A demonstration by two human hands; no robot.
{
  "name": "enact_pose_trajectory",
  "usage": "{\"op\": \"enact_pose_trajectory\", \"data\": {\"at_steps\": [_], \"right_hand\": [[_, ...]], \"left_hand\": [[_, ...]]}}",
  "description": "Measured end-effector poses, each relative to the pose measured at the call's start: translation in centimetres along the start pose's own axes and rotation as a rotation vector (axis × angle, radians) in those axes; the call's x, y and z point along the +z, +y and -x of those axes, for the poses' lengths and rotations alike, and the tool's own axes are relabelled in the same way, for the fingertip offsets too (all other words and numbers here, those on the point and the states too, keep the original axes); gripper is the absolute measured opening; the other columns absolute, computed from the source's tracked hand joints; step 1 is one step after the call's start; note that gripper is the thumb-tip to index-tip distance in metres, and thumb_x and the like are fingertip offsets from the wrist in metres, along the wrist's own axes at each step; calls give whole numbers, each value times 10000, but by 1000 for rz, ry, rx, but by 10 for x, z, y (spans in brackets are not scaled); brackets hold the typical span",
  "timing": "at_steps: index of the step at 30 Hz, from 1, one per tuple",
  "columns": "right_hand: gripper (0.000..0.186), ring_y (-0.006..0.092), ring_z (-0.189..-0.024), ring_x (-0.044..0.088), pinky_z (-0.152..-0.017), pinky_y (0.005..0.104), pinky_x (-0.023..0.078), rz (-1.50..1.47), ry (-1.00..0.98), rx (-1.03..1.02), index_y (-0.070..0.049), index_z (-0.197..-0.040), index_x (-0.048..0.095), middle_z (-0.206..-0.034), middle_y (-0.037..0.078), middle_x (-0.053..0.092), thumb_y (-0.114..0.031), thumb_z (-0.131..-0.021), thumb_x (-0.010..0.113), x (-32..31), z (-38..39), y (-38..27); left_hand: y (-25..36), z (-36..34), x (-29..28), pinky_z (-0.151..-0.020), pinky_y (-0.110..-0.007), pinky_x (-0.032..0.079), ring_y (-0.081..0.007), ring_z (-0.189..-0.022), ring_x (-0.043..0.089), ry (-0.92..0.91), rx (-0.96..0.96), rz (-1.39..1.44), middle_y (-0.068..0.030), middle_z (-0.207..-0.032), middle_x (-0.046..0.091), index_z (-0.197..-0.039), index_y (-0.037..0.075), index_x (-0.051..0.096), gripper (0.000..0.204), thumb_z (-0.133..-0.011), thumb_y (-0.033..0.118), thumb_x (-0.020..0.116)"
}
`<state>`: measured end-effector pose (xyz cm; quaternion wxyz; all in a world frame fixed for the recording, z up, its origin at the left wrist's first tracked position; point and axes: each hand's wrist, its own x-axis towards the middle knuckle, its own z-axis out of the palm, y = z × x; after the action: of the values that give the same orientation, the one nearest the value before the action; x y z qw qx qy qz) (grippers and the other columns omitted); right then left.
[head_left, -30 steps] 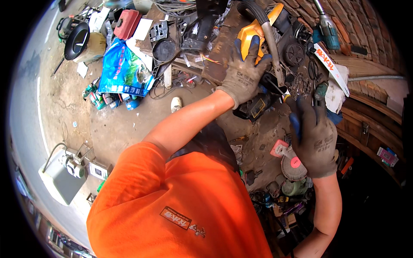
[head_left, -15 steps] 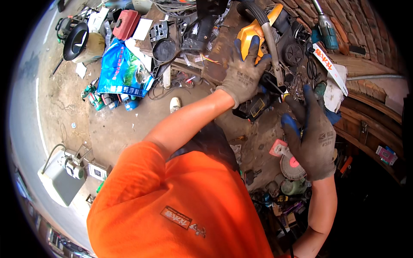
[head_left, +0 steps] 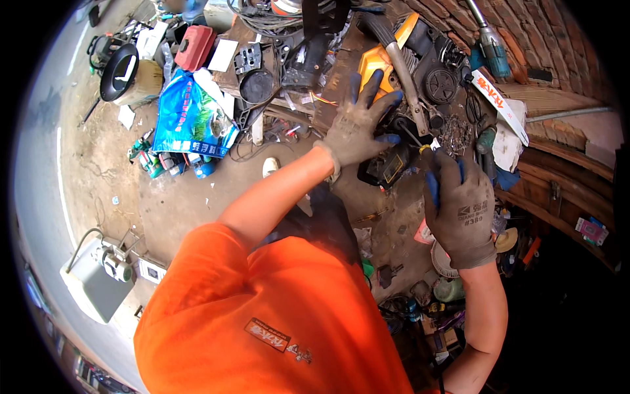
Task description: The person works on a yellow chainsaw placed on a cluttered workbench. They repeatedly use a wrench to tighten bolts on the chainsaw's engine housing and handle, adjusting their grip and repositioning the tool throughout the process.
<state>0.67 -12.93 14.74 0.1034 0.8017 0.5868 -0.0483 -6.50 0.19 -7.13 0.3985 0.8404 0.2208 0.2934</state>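
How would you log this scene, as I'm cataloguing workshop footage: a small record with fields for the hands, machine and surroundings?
Left hand: left hand gloved, fingers spread over the orange casing
Right hand: right hand gloved, beside the yellow end of a slim shaft; grip unclear
Machine: apparently a chainsaw, with a curved handle
Right side: white bar with red print; brick wall
Left side: blue printed bag; red case
Clothing: orange T-shirt

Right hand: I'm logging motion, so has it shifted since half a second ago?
Yes: the right hand has shifted left, farther from the white bar.
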Motion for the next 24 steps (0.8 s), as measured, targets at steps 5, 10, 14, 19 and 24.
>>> {"op": "enact_pose_trajectory", "data": {"at_steps": [5, 10, 14, 19, 24], "right_hand": [[462, 345, -939, 623, -855, 453, 496, -60, -106, 185, -14, -1242, 609, -1023, 170, 610, -247, -856, 711, -1, -7, -21], [478, 320, -960, 623, -857, 422, 494, 189, 38, -113, 2, -1242, 583, -1040, 160, 614, -194, -818, 685, 2, -7, -36], [400, 330, -845, 655, -740, 424, 523, 121, 8, -28, -21, -1198, 586, -978, 159, 623, -164, -832, 660, 2, -18, -42], [377, 399, -814, 708, -724, 457, 569, -319, 123, 301, -8, -1251, 585, -894, 213, 710, -212, -944, 663, 14, -3, -35], [450, 346, -831, 703, -709, 430, 541, 28, -204, 315, -27, -1303, 592, -963, 182, 696, -221, -907, 679, -9, -3, -42]], "left_hand": [[27, 51, -14, -1087, -484, 456, -312, -1284, 580, -345, -568, 1161, -157, -1374, 602, -1437, 59, 486, 590, -955, 344, 672], [51, 52, 8, -1072, -439, 481, -270, -1189, 638, -604, -782, 2598, -109, -1301, 648, -1449, 31, 482, 507, -1086, 381, 436], [66, 38, -6, -1053, -426, 491, -278, -1165, 650, -443, -872, 2566, -136, -1286, 657, -1397, 21, 522, 448, -1092, 339, 438], [67, 27, -12, -850, -344, 559, -224, -928, 697, -641, -851, 2449, -106, -1078, 710, -1203, 16, 610, 421, -1099, 382, 428], [59, 15, -13, -737, -321, 561, -166, -868, 687, -753, -754, 2207, -54, -1023, 709, -1210, 70, 621, 380, -1087, 396, 470]]}}
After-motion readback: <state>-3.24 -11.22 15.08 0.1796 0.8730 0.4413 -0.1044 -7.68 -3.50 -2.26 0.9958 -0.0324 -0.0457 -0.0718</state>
